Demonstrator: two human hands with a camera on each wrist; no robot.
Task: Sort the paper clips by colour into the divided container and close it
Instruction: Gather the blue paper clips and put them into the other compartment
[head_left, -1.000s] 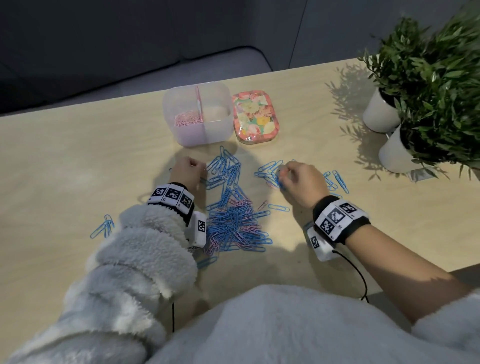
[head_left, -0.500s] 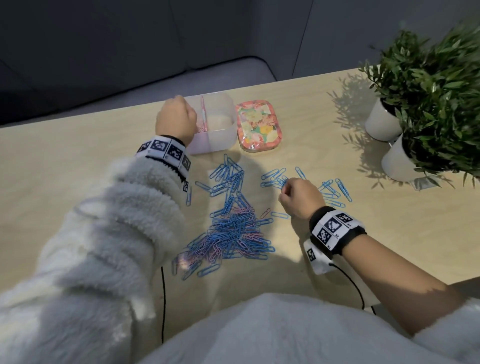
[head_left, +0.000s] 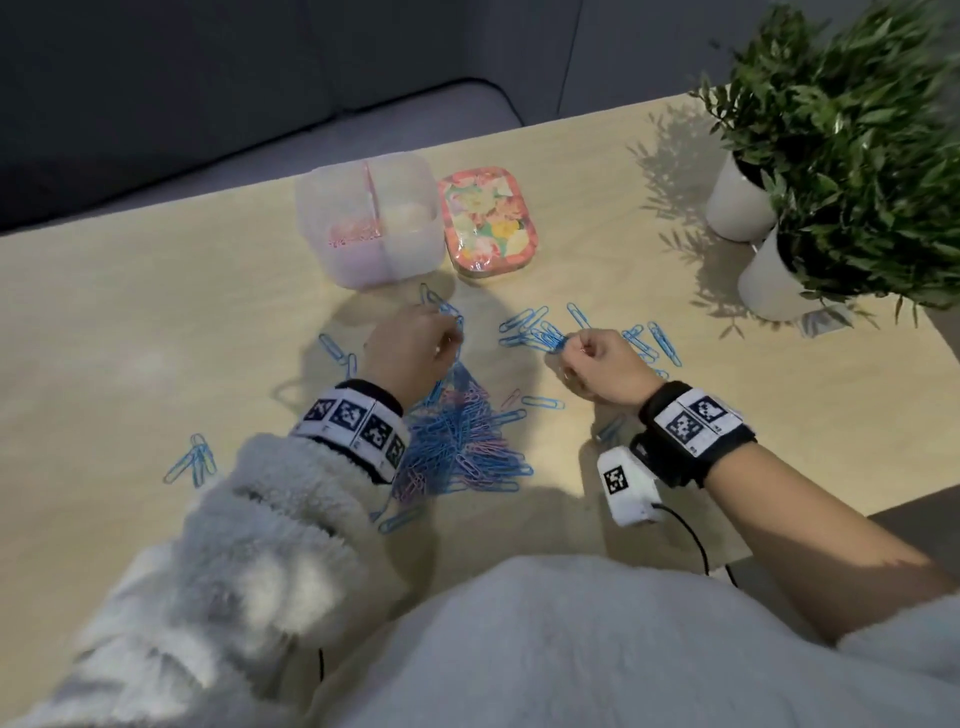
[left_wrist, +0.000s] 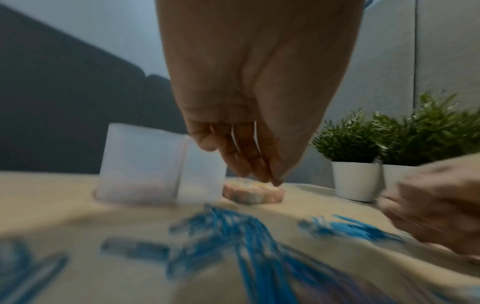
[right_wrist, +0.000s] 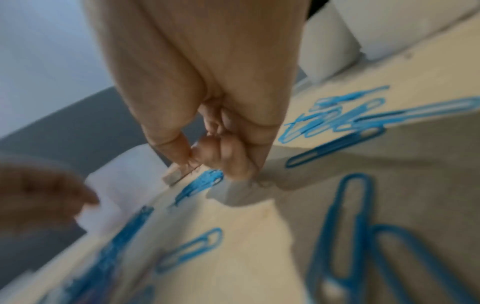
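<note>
The translucent divided container (head_left: 363, 260) stands open at the back of the table, with pink clips (head_left: 353, 235) in its left compartment. Its floral lid (head_left: 488, 218) lies just to the right. A heap of blue and pink paper clips (head_left: 462, 441) lies between my wrists. My left hand (head_left: 447, 338) hovers over the heap's far end, fingers hanging down together (left_wrist: 259, 172) with nothing visible in them. My right hand (head_left: 569, 345) pinches a small bunch of blue clips (head_left: 550, 340) among scattered blue ones; the curled fingers (right_wrist: 223, 152) sit right over the bunch (right_wrist: 202, 182).
Two plants in white pots (head_left: 737, 202) (head_left: 774, 280) stand at the right, near the table's edge. A few blue clips (head_left: 192, 460) lie apart at the left. A dark sofa runs behind the table. A cable trails from my right wrist camera (head_left: 626, 483).
My left hand went up to the container's left compartment, then came back down over the clips. My right hand stayed among the scattered blue clips, gathering them at its fingertips.
</note>
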